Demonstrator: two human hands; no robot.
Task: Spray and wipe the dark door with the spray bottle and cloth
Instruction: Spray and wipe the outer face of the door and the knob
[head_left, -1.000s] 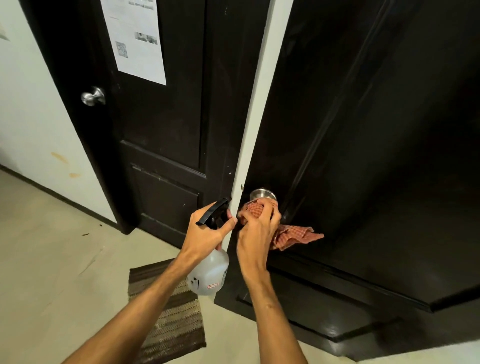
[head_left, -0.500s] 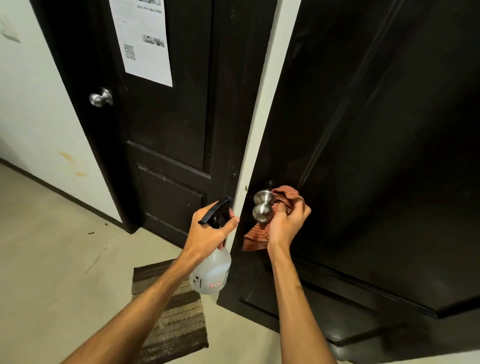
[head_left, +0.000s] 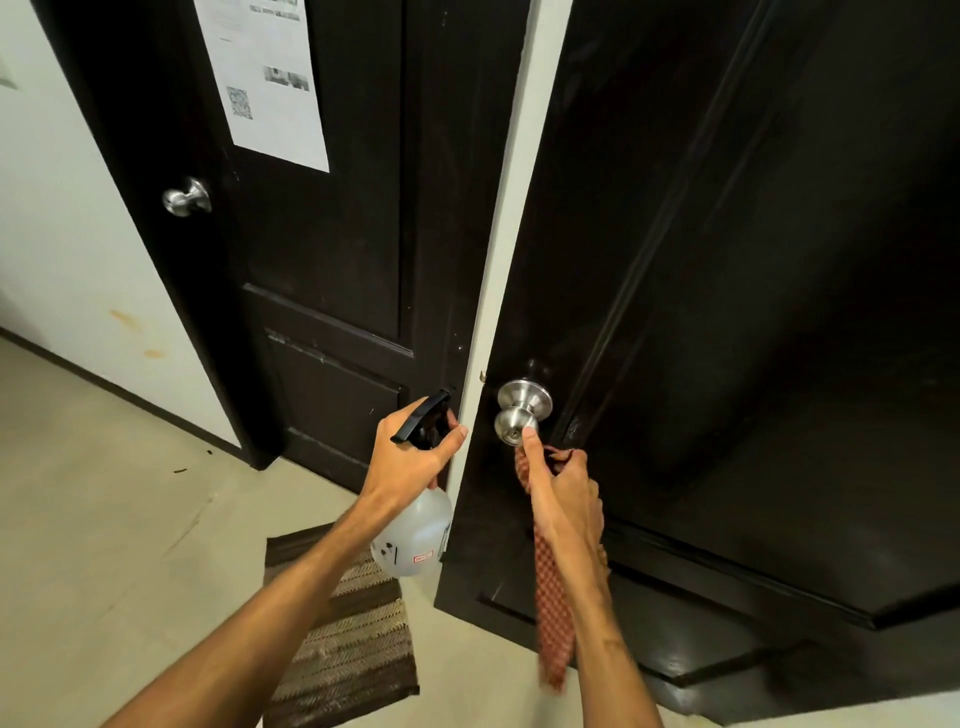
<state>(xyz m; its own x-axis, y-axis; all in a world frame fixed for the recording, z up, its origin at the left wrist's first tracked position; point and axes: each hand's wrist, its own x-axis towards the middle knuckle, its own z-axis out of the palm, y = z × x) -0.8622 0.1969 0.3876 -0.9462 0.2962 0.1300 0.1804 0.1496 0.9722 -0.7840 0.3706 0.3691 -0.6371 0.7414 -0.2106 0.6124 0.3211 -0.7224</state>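
Note:
A dark panelled door (head_left: 727, 312) fills the right side, with a steel knob (head_left: 517, 415) near its left edge. My right hand (head_left: 563, 493) sits just below the knob, thumb touching it, and grips a red checked cloth (head_left: 553, 623) that hangs down past my wrist. My left hand (head_left: 410, 462) holds a clear spray bottle (head_left: 415, 535) with a black trigger head, left of the white door frame (head_left: 493, 312).
A second dark door (head_left: 322, 260) stands to the left with a steel knob (head_left: 186, 197) and a printed paper sheet (head_left: 265, 78) taped on it. A brown striped mat (head_left: 343, 634) lies on the pale floor below my arms.
My right hand has dropped from beside the knob to below it, and the cloth now hangs loose downward. The left hand with the bottle has hardly moved.

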